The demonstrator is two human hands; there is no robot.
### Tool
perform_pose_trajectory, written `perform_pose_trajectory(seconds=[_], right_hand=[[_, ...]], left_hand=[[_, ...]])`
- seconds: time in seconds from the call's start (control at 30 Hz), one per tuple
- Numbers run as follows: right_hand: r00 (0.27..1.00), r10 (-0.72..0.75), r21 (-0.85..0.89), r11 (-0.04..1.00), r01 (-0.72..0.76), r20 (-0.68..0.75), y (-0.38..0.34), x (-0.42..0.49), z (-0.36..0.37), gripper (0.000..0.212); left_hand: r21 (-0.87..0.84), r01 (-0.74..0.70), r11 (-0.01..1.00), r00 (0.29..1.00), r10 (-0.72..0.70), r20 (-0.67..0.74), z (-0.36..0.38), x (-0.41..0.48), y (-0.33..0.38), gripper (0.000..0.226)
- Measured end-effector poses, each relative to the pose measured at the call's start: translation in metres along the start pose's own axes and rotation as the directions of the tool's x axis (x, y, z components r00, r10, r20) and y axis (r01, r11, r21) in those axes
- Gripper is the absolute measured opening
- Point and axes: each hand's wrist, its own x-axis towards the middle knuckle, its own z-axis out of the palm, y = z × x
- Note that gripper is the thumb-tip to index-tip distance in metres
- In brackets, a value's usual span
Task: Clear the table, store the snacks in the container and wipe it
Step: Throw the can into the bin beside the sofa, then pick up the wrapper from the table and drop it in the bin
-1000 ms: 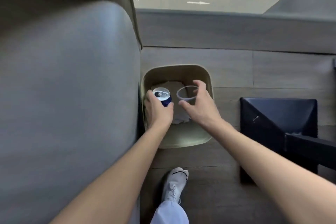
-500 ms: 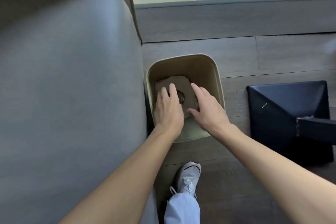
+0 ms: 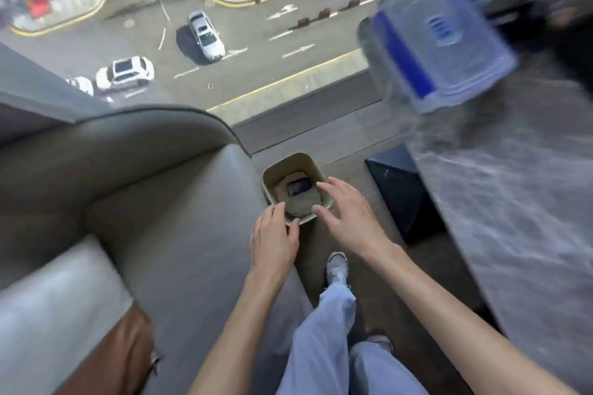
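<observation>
Fingers of my left hand (image 3: 272, 234) are straight and relaxed, holding nothing; their tips reach the near left corner of the beige bin (image 3: 313, 167), though I cannot tell whether they touch its rim. My right hand (image 3: 348, 212) is spread wide with nothing in it, hanging over the bin's right edge.

Down inside the bin a dark blue can (image 3: 299, 187) lies on its side on crumpled pale paper (image 3: 301, 207). The bin stands on the wooden floor, tight against the side of the grey sofa (image 3: 160, 202) to my left, with the table's dark blue base (image 3: 401, 196) near it on the right.

Up on the grey marbled table (image 3: 513, 218), at its far end by the window (image 3: 224, 42), sits the clear plastic container (image 3: 439, 51) with blue lid clips, badly blurred. My white shoe (image 3: 337, 266) is planted on the floor just short of the bin.
</observation>
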Motion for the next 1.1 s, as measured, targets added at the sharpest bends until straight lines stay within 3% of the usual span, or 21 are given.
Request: perform_pose_trajectory(seconds=[0.1,0.2,0.3,0.4,0.53,0.63,0.83,0.97,1.1], right_hand=[[0.989,-0.048,0.055,0.997,0.056,-0.139,-0.016,-0.081,-0.064,0.047],[0.972,-0.019,0.059,0.998,0.033,-0.234,-0.003,-0.169,-0.119,0.047],[0.945,0.090,0.092,0.994,-0.065,-0.314,0.033,-0.257,-0.168,0.053],[0.864,0.270,0.190,0.960,-0.206,-0.424,0.076,-0.346,-0.209,0.059],[0.670,0.463,0.329,0.886,-0.327,-0.580,0.125,-0.452,-0.246,0.037],[0.486,0.597,0.464,0.802,-0.376,-0.638,0.145,-0.516,-0.260,0.033],[0.159,0.724,0.646,0.676,-0.354,-0.671,0.139,-0.590,-0.248,0.033],[0.016,0.799,0.742,0.565,-0.359,-0.601,0.137,-0.609,-0.225,0.035],[-0.099,0.834,0.805,0.483,-0.344,-0.542,0.137,-0.618,-0.207,0.035]], left_hand=[[0.121,-0.150,0.981,0.987,0.156,-0.037,-0.049,-0.059,0.060,0.043],[0.174,-0.239,0.955,0.971,0.239,0.020,-0.086,-0.118,0.125,0.043],[0.214,-0.372,0.903,0.928,0.360,0.094,-0.097,-0.167,0.189,0.041],[0.279,-0.549,0.788,0.836,0.521,0.172,-0.085,-0.212,0.256,0.049],[0.305,-0.754,0.581,0.656,0.691,0.304,-0.055,-0.266,0.338,0.047],[0.269,-0.881,0.388,0.469,0.786,0.403,-0.029,-0.302,0.394,0.047],[0.154,-0.980,0.130,0.194,0.812,0.550,0.007,-0.354,0.465,0.045],[0.073,-0.997,-0.015,0.031,0.807,0.589,0.027,-0.367,0.484,0.043],[0.021,-0.996,-0.084,-0.053,0.779,0.624,0.050,-0.374,0.493,0.042]])
